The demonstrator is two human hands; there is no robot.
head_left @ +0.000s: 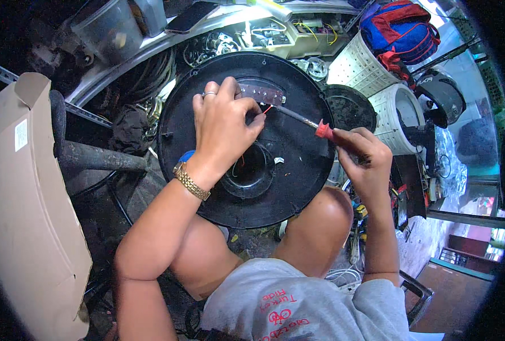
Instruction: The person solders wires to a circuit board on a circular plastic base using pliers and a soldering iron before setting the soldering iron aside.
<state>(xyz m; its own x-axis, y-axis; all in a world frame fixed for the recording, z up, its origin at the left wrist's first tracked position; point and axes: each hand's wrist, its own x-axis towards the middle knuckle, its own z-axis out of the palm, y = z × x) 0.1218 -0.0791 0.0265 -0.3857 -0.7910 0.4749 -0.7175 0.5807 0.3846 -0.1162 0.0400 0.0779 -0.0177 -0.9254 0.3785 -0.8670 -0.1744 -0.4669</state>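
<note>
Gripped by the right hand (366,159) behind its red collar (323,129) — likely away from heat — a soldering iron (298,117) points at a circuit strip (261,94) on a round black housing (301,153), the left hand (225,120) pinching a red wire (268,109), seemingly to steady it.

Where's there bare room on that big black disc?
The black disc looks mostly bare at right, between the white scrap, the red-handled tool and its rim, and at left, between the left hand and the rim. It is crowded near the top, where that hand, dark strip, orange wire and tool tip gather.
</note>
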